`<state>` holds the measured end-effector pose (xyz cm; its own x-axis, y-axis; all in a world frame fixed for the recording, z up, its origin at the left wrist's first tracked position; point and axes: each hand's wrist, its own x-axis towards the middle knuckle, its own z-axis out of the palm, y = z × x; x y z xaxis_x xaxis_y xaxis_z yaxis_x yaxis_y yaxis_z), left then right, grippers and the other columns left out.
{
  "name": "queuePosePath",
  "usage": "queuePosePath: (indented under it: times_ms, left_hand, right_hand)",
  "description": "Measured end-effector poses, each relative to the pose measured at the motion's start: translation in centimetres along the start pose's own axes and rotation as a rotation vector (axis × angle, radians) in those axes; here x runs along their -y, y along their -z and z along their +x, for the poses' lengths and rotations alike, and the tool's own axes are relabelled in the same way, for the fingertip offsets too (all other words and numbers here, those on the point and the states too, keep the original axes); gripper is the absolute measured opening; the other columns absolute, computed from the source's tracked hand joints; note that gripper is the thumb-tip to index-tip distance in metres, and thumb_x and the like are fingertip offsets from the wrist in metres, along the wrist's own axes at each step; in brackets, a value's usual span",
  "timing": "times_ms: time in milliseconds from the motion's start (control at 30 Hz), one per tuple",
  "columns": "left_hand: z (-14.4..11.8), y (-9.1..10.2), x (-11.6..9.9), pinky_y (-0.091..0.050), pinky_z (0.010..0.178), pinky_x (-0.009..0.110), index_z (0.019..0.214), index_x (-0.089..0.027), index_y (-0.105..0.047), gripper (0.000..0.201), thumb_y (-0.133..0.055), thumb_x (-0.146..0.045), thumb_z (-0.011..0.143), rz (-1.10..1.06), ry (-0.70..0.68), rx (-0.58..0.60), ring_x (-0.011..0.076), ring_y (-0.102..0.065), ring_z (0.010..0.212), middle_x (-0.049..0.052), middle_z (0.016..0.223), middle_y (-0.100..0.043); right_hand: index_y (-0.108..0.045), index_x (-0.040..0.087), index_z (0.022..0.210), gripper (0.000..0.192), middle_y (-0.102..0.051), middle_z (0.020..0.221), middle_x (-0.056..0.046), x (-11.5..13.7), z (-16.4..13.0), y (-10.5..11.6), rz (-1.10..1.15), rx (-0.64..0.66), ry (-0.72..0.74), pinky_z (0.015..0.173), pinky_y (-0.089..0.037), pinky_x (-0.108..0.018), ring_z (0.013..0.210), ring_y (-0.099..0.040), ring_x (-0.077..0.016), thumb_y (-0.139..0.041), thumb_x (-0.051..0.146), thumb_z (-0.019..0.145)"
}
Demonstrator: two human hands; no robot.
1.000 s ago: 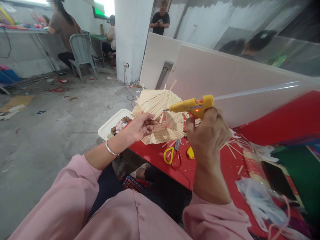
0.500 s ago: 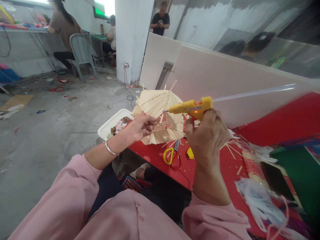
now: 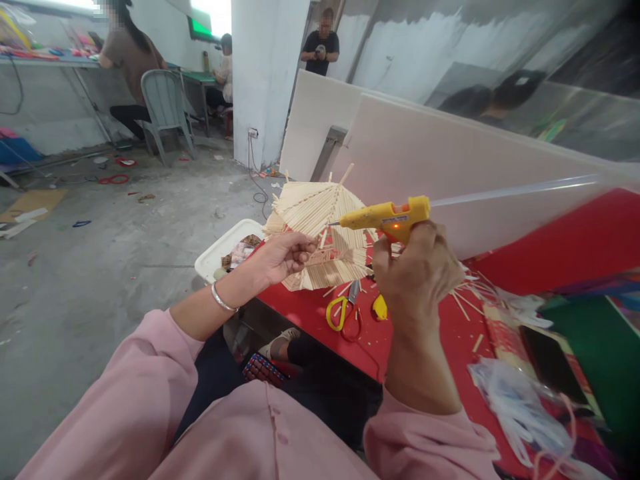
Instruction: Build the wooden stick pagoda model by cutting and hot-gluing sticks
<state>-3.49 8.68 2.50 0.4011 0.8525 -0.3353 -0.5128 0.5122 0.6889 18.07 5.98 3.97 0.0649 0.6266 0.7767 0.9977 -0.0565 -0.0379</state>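
My right hand point(image 3: 417, 267) is wrapped round a yellow glue gun point(image 3: 385, 217) with a lit orange light. A long clear glue stick point(image 3: 510, 190) juts from its back. The metal nozzle points left, close above the fingertips of my left hand point(image 3: 293, 259). Those fingers are pinched on a thin wooden stick point(image 3: 324, 237), only partly visible. Just behind and below both hands is a wooden-stick model point(image 3: 307, 203) with slanted, roof-like panels of pale sticks laid side by side. Part of its lower section is hidden by my left hand.
Scissors point(image 3: 345, 313) with yellow and red handles lie on the red table point(image 3: 365, 353), near a yellow object point(image 3: 380, 307) and loose sticks. A white tray point(image 3: 204, 261) stands left; a plastic bag point(image 3: 515, 400) and phone point(image 3: 553, 363) right. White boards point(image 3: 425, 153) lean behind. Other people are beyond.
The glue gun and my right hand have shifted very slightly right and down. My left hand keeps its pinch in nearly the same place.
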Motion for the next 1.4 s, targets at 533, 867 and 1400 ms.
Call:
queuePosePath:
  times_ms: [533,867,1400]
  left_hand:
    - [-0.29,-0.22,0.04,-0.030,0.043,0.016,0.074,-0.010,-0.068,0.009,-0.070,-0.007,0.083,0.016,0.005,-0.040,0.0025,-0.046,0.046,0.000,0.062,-0.061]
    - [-0.13,-0.10,0.14,-0.031,0.045,0.018,0.074,-0.010,-0.068,0.013,-0.066,-0.009,0.087,0.017,0.011,-0.039,0.0027,-0.047,0.047,0.001,0.063,-0.063]
    - [-0.16,-0.09,0.23,-0.029,0.044,0.018,0.071,-0.011,-0.065,0.014,-0.067,-0.009,0.085,0.024,-0.001,-0.036,0.0026,-0.048,0.047,0.001,0.064,-0.064]
  right_hand:
    - [-0.061,0.013,0.117,0.037,-0.068,0.102,-0.017,0.50,0.24,0.12,0.022,0.020,-0.002,0.070,-0.042,-0.039,0.088,-0.063,-0.0290,-0.050,0.039,0.093]
    - [-0.061,0.013,0.115,0.036,-0.068,0.099,-0.016,0.55,0.32,0.41,0.017,0.029,0.013,0.068,-0.038,-0.037,0.085,-0.060,-0.0276,-0.049,0.038,0.092]
    - [-0.062,0.013,0.119,0.040,-0.064,0.103,-0.019,0.69,0.23,0.62,0.090,0.083,-0.061,0.071,-0.040,-0.041,0.089,-0.059,-0.0305,-0.051,0.039,0.090]
